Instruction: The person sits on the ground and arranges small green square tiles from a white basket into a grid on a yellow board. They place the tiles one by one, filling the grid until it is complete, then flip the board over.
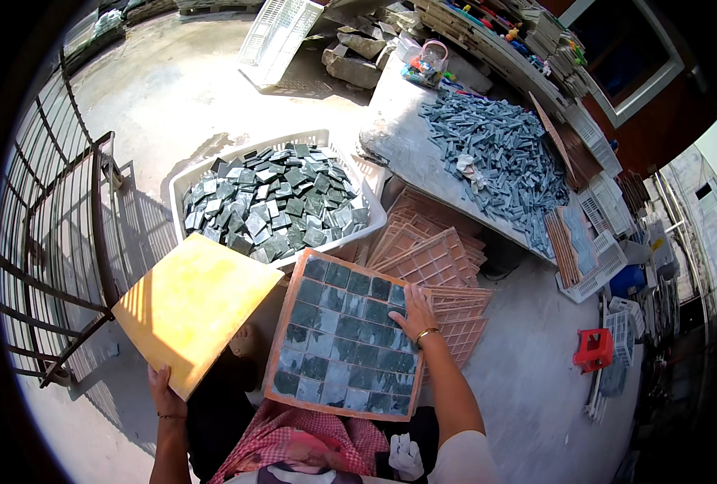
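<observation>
My left hand [165,392] is closed on the lower corner of a flat yellow board [195,310], tilted up on the left side. In front of my lap lies a square reddish-brown tray [271,371] filled with rows of dark green and grey square stone tiles [344,348]. My right hand [414,313] rests on the tiles near the tray's right edge, thumb stretched apart from the fingers. Just beyond both boards stands a white plastic basket [176,194] heaped with loose square stone tiles [294,198].
Reddish grid trays [431,262] are stacked right of the basket. Behind them a slab table [403,129] carries a pile of narrow grey stone strips [496,149]. A metal railing [100,218] stands at the left. A red stool [592,350] and white crates [603,270] are at the right.
</observation>
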`<state>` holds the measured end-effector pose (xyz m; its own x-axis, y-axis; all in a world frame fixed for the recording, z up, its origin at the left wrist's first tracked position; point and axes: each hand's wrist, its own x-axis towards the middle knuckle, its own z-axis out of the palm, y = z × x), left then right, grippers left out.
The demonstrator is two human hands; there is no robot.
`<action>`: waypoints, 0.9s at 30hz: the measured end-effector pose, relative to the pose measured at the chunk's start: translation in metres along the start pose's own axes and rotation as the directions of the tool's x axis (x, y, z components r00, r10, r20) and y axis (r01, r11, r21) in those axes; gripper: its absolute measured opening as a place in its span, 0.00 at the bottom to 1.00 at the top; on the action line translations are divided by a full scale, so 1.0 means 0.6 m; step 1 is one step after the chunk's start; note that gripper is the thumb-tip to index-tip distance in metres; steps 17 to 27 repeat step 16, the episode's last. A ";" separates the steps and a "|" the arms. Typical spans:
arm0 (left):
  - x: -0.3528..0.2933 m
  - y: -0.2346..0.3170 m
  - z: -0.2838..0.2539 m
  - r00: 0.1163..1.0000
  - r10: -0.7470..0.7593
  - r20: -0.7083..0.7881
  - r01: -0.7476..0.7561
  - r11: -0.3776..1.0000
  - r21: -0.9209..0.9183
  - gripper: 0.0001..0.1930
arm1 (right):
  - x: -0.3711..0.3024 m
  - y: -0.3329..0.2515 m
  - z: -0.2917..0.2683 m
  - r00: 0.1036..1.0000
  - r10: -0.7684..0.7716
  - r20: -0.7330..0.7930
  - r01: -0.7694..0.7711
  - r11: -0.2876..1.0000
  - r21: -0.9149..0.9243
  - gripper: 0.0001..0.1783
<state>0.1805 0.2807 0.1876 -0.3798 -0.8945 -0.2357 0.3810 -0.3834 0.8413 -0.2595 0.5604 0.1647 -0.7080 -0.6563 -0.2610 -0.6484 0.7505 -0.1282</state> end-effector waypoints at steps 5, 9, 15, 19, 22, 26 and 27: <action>0.007 -0.006 0.011 1.000 -0.014 0.003 0.014 1.000 0.004 0.28 | 0.050 -0.066 -0.033 0.988 -0.126 -0.085 0.122 0.991 -0.051 0.45; 0.005 0.001 0.005 1.000 0.004 -0.005 -0.004 1.000 0.014 0.27 | 0.065 -0.105 0.011 0.986 -0.135 -0.094 0.139 0.990 0.037 0.46; 0.005 -0.005 -0.009 1.000 0.001 -0.023 -0.001 1.000 0.017 0.28 | 0.044 -0.120 0.003 0.997 -0.075 -0.015 0.074 0.995 -0.062 0.51; 0.005 -0.007 -0.006 1.000 0.002 -0.028 -0.002 1.000 0.013 0.29 | 0.049 -0.130 -0.004 0.998 -0.057 -0.002 0.057 0.993 -0.108 0.49; 0.005 -0.007 -0.006 1.000 0.002 -0.028 -0.002 1.000 0.013 0.29 | 0.049 -0.130 -0.004 0.998 -0.057 -0.002 0.057 0.993 -0.108 0.49; 0.005 -0.007 -0.006 1.000 0.002 -0.028 -0.002 1.000 0.013 0.29 | 0.049 -0.130 -0.004 0.998 -0.057 -0.002 0.057 0.993 -0.108 0.49; 0.005 -0.007 -0.006 1.000 0.002 -0.028 -0.002 1.000 0.013 0.29 | 0.049 -0.130 -0.004 0.998 -0.057 -0.002 0.057 0.993 -0.108 0.49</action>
